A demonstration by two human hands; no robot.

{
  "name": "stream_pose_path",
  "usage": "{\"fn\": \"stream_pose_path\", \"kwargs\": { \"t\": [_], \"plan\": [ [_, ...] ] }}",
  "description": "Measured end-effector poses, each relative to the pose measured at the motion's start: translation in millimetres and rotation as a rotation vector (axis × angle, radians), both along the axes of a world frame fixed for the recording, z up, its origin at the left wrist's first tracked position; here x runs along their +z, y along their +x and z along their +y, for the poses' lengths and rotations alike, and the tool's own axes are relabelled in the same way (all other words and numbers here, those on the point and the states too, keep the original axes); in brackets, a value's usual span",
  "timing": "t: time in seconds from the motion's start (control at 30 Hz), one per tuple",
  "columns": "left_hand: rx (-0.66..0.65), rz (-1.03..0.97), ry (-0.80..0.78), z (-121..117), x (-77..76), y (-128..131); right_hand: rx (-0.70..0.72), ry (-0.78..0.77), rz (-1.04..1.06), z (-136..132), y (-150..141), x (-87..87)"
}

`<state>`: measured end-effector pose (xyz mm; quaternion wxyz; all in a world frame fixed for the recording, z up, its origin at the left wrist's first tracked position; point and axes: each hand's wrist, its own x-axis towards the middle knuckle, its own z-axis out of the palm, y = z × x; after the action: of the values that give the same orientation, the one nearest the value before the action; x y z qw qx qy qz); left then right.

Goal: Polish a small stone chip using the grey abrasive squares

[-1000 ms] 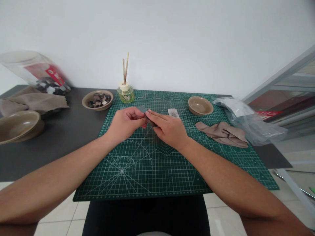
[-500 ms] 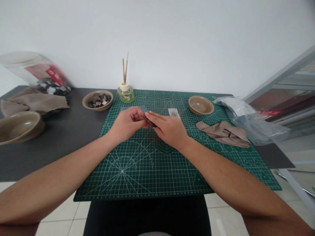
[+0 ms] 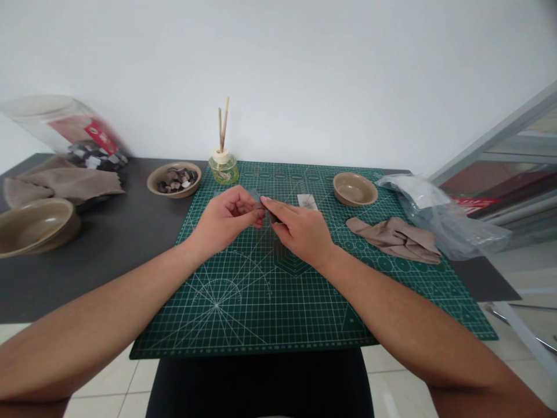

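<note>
Over the middle of the green cutting mat point(image 3: 243, 325), my two hands meet at the fingertips. My left hand point(image 3: 223, 217) is closed in a pinch on a small dark grey piece point(image 3: 258, 205); its exact kind is hidden by the fingers. From the other side, my right hand point(image 3: 302, 229) presses its fingers and thumb together around a dark edge at the same spot. Whether both hands grip one thing or two, I cannot tell. Behind the left hand, part of a flat greyish sheet shows. A small white printed card point(image 3: 307, 201) lies just beyond the right hand.
Left stand a bowl of dark and pale chips point(image 3: 174, 180), another bowl point(image 3: 37, 227), a cloth point(image 3: 65, 183) and a clear jar point(image 3: 82, 130) on its side. A reed diffuser point(image 3: 223, 167) stands behind. Right are a bowl point(image 3: 355, 189), a crumpled cloth point(image 3: 395, 239) and a plastic bag point(image 3: 448, 220).
The fingers of both hands have shifted slightly against each other, with the left fingers a little more opened out around the piece. Everything else lies as before.
</note>
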<state>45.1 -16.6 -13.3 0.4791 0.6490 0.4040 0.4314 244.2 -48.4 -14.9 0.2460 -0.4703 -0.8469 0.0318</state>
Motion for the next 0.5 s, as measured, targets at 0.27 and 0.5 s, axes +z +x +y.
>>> {"fn": "stream_pose_path", "kwargs": {
  "t": [0.27,0.5],
  "plan": [
    [-0.019,0.078,0.051,-0.6,1.4,0.6,0.038,0.029,-0.025,-2.0,-3.5,-2.1],
    [0.009,-0.025,0.001,0.0,-1.9,1.1,0.02,0.001,-0.017,-0.9,-2.3,-0.6]
  ]
}}
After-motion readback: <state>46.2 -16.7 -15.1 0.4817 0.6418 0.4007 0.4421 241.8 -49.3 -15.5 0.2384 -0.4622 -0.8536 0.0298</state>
